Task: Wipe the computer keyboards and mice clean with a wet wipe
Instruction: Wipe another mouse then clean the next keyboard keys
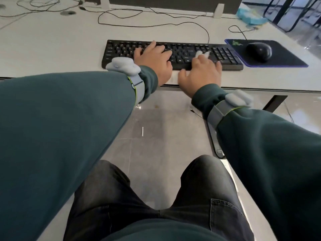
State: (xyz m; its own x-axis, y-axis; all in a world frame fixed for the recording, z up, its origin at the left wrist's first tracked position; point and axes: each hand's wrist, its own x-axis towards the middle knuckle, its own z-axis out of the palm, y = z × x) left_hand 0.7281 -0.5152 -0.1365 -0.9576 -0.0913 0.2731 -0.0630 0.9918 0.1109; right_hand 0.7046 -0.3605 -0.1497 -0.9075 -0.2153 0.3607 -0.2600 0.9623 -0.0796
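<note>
White desk top point(60, 49) fills the upper half of the frame, with thin black cables looping across its far side. At upper centre lies a long black plastic keyboard point(182, 49). Our left hand point(152, 58) rests open on its left-centre keys, fingers spread flat. Our right hand point(201, 72) bends its fingers over a white wet wipe point(201, 53) and presses it onto the keys just left of the number pad, thumb held apart. To the right a rounded black mouse point(259, 50) sits on a dark rectangular blue-edged mouse pad point(286, 58); a teal packet point(250, 16) lies at upper right
</note>
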